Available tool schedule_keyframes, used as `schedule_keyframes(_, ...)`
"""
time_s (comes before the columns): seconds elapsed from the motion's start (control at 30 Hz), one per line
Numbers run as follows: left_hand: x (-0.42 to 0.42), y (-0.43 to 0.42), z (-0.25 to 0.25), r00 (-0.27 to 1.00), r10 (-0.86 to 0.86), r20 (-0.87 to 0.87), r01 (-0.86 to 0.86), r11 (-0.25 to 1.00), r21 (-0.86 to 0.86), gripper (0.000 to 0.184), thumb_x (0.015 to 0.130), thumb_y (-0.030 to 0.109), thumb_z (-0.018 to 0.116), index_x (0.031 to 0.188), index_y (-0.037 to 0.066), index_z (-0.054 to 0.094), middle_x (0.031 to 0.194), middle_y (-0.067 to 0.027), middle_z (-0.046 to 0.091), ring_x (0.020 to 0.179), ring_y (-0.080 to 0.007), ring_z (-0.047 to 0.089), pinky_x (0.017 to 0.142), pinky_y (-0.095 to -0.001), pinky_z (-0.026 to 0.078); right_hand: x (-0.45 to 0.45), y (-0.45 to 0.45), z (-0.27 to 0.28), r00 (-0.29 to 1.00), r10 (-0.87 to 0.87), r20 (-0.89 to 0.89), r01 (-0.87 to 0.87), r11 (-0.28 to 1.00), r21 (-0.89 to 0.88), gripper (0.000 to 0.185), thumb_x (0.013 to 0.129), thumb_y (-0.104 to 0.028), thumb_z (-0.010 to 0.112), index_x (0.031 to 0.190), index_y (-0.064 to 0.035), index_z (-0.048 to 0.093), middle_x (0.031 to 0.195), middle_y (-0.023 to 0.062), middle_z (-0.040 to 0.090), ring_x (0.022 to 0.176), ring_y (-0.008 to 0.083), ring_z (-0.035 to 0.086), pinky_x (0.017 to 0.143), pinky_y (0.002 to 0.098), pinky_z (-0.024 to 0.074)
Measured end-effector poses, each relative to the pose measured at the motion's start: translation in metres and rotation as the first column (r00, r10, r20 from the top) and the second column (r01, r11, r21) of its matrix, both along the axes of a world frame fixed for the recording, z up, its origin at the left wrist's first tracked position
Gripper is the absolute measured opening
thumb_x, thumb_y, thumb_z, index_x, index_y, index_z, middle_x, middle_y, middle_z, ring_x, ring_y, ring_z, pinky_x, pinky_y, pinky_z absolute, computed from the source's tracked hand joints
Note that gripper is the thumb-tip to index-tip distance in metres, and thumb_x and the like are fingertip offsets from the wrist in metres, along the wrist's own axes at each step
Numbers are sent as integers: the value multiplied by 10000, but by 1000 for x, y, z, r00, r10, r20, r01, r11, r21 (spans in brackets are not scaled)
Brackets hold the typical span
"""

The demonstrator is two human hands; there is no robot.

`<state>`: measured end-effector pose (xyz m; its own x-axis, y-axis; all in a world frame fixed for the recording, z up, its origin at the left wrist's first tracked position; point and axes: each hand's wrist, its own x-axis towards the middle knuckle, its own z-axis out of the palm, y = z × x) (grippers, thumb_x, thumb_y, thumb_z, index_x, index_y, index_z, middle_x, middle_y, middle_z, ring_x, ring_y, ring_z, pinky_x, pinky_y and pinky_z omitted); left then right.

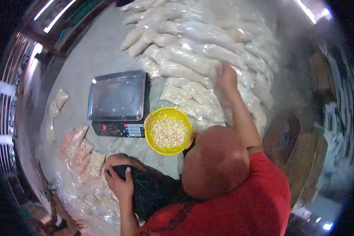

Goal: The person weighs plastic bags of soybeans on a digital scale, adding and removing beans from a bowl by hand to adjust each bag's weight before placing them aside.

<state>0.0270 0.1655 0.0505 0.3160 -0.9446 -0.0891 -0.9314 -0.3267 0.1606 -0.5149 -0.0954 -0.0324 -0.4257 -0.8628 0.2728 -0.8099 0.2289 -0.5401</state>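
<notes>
My left hand (121,184) rests on a bent knee covered partly by black cloth, its fingers spread. My right hand (226,76) is stretched forward over the pile of filled clear plastic bags (188,59); it is blurred, and whether its fingers hold a bag cannot be made out. Between the hands stands a yellow bowl (148,137) with pale, small pieces (169,131) in it. Just left of the bowl is a digital scale (116,96) with a metal tray, which bears only a few crumbs.
Smaller filled packets (94,165), some with reddish marks, lie at the lower left among loose clear plastic. Another packet (59,102) lies left of the scale. A pale sheet (76,74) covers the floor. Wooden boards (306,173) are at the right.
</notes>
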Motion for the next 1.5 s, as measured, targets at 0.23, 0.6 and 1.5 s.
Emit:
schedule_keyframes(0.23,0,-39,0,978,-192,86,200,976,-87,527,910,428,703,1305,85,644,1400,-172,599,1332,-433,497,1133,-566,355,90,-51,177,872,353,339,-258,920,-295,334,1004,-324,693,1051,1,634,762,97,677,683,182,665,629,353,522)
schedule_keyframes(0.6,13,-44,3,982,-87,-167,67,991,-119,370,900,381,740,1071,53,730,1134,-175,725,1262,-407,577,1104,-531,379,262,-74,204,-172,603,779,-224,746,-627,109,1008,-152,630,1060,-63,594,795,40,602,673,160,606,584,340,544)
schedule_keyframes(1.5,1,-49,-1,935,-300,-192,272,949,-157,402,918,412,711,1062,41,770,984,-201,746,1003,-381,675,997,-498,471,218,129,35,367,671,644,-930,274,244,360,930,-252,726,1233,-58,700,1225,194,700,1128,389,673,1001,450,528)
